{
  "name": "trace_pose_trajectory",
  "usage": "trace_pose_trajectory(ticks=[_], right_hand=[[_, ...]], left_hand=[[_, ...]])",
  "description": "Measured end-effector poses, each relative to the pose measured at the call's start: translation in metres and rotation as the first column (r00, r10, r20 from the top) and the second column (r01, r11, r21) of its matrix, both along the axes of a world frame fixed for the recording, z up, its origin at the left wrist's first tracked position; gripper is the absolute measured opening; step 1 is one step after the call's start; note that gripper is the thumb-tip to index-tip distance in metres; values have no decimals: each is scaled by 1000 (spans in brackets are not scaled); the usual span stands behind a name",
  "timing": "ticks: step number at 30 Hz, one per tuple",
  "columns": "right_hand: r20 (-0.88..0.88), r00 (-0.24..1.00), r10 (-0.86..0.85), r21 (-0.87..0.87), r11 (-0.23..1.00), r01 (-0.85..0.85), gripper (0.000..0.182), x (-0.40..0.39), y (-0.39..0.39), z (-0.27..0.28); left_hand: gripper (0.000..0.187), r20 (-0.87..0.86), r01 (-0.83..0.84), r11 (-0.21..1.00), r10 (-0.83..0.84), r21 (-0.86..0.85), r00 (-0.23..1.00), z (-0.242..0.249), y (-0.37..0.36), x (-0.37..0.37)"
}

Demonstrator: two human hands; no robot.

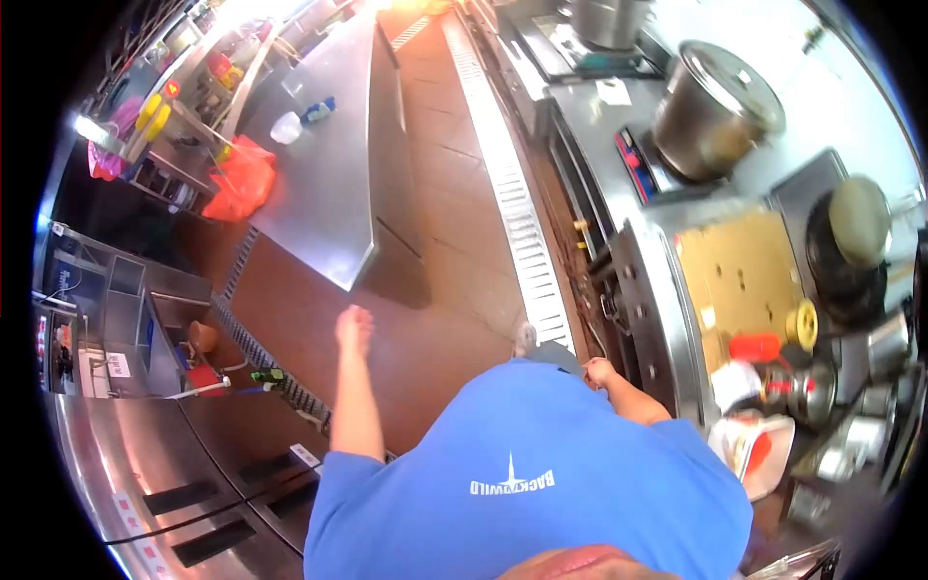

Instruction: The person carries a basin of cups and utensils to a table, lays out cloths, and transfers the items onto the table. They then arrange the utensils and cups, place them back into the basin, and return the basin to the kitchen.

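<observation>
My left hand [355, 332] hangs out in front of me over the brown tiled floor, near the corner of a steel worktable [319, 208]. Its fingers are curled in, and nothing shows in them. Close to the right side of my blue shirt [512, 425] is my right hand [599, 372], beside the front of the cooking counter. The fingers there are bent closed, and whatever they may hold is hidden. A shoe [524, 338] shows just ahead of my shirt.
A white drain grate [512, 203] runs along the floor. On the right counter stand a big lidded pot [715, 111], a cardboard sheet [739, 271] and a red bottle [754, 347]. An orange bag [242, 181] hangs by the worktable; steel cabinets [174, 474] stand at lower left.
</observation>
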State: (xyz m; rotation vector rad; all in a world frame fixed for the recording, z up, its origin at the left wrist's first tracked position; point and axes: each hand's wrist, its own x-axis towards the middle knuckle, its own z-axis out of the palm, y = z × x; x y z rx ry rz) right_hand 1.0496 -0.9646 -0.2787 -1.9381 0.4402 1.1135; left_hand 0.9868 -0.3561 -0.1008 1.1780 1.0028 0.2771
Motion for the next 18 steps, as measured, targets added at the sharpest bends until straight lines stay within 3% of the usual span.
trace_pose_trajectory(ticks=[1, 3, 4, 7, 8, 9, 14, 15, 16, 18], right_hand=[[10, 1000, 19, 6, 1000, -19, 16, 40, 21, -5], [311, 943, 116, 26, 991, -130, 13, 109, 47, -52], [309, 931, 193, 38, 976, -215, 12, 152, 66, -24], [383, 906, 179, 111, 965, -237, 14, 267, 129, 33], [404, 901, 159, 139, 963, -232, 15, 301, 149, 50], [409, 904, 123, 211, 951, -225, 16, 334, 167, 54], [290, 946, 142, 100, 979, -178, 13, 471, 221, 44], [371, 902, 222, -18, 973, -232, 15, 496, 210, -31], [316, 921, 228, -69, 974, -217, 15, 514, 213, -39], [123, 971, 203, -79, 978, -194, 15, 555, 219, -33]], left_hand=[[25, -70, 84, 996, -87, -39, 994, -7, -14, 21], [25, -116, 122, 991, -127, -49, 985, -2, -67, 56], [25, -141, 155, 987, -161, -51, 977, -8, -83, 66], [24, -175, 87, 985, -113, -150, 978, -21, -103, 92], [23, -231, 128, 985, -151, -113, 961, -26, -101, 103], [23, -290, 176, 981, -191, -77, 938, -29, -95, 117], [23, -287, 241, 970, -227, 15, 931, -26, -12, 254], [21, -189, 243, 969, -231, 45, 955, -32, 13, 290], [20, -94, 244, 967, -237, 72, 967, -33, 37, 324], [18, -97, 230, 969, -221, 92, 971, -9, 74, 421]])
